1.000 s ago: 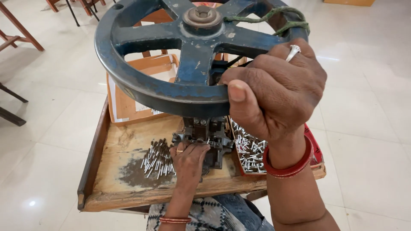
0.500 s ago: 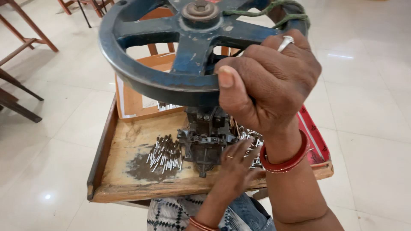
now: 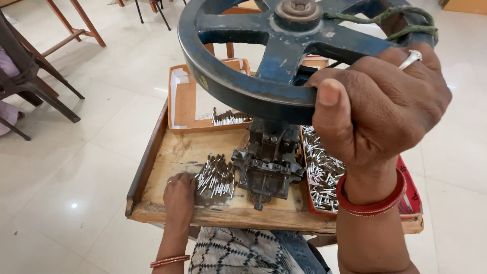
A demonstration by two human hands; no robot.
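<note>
My right hand grips the rim of a big dark blue iron handwheel, which sits on top of a small black press on a wooden tray table. A ring and a red bangle are on that hand and wrist. My left hand rests on the tray at the left edge of a pile of small silver pins, fingers curled down onto the wood. Whether it holds a pin is hidden.
A red tray with several small silver parts lies right of the press. An orange cardboard box with more pins stands behind. Wooden and metal chair legs stand on the white tiled floor at the left. Green cord wraps the wheel's rim.
My left hand has moved from under the press leftward to the pile of pins. My right hand stays on the wheel rim, which now sits further right in view.
</note>
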